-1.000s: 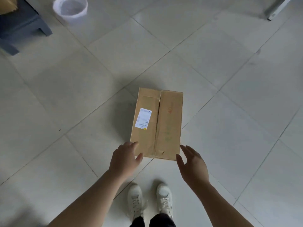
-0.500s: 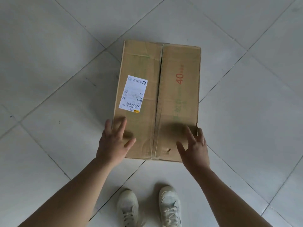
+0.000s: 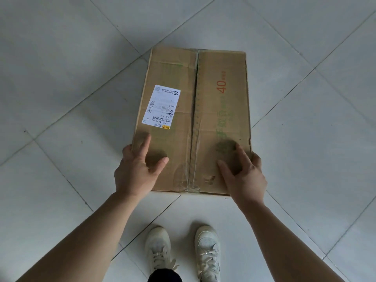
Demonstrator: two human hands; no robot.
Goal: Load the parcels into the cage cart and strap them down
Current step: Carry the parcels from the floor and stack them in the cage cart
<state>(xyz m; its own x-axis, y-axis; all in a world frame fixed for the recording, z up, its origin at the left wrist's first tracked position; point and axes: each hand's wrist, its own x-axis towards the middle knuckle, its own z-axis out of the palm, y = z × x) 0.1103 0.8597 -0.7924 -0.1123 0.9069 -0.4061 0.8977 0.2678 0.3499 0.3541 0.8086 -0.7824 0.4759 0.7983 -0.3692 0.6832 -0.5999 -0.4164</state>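
On the tiled floor [image 3: 61, 82], just ahead of the person's two pale shoes [image 3: 158, 247], lies one parcel [image 3: 211, 123], flat on its largest face. It is a closed brown cardboard box; its contents cannot be seen. Two top flaps meet along a centre seam sealed with clear tape, which wrinkles toward the parcel's near edge. A white shipping label [image 3: 161, 106] with barcodes sits on the parcel's left flap. The right flap carries a red "40" and faded green characters, too worn to read. Creases and a small tear mark the board near the parcel's near edge.

The hands are set apart, one at each near corner of the parcel. The left hand [image 3: 136, 171] lays its forefinger and thumb on the parcel's top, while its other fingers curl over the left side edge. The right hand [image 3: 244, 176] mirrors this at the right side edge: thumb and forefinger on top, remaining fingers wrapped over the side. Both forearms reach down to the parcel from the shoes' side.
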